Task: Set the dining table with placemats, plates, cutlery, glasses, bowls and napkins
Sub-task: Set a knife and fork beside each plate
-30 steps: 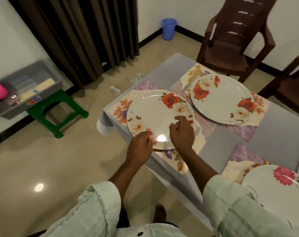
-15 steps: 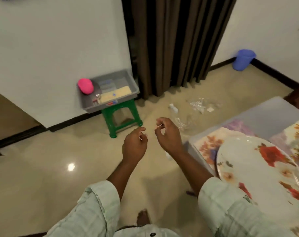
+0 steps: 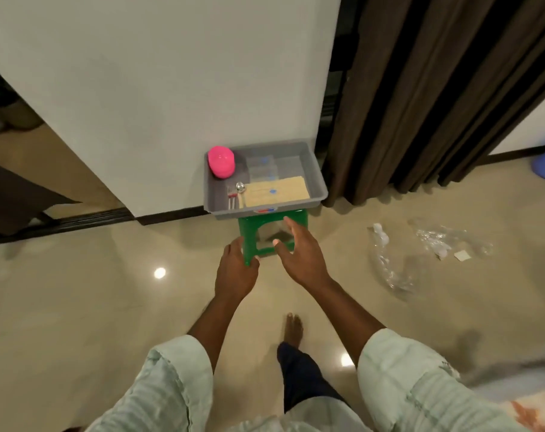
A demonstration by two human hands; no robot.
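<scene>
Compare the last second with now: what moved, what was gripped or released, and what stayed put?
The person turned from the table toward the tray on the green stool. Both hands left the plate: left hand and right hand now reach forward, open and empty. Pink bowls, cutlery and mat lie unmoved in the tray.

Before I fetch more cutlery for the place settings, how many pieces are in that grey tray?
2 visible: a fork and a spoon, side by side at the grey tray's front left. More may be hidden.
</scene>
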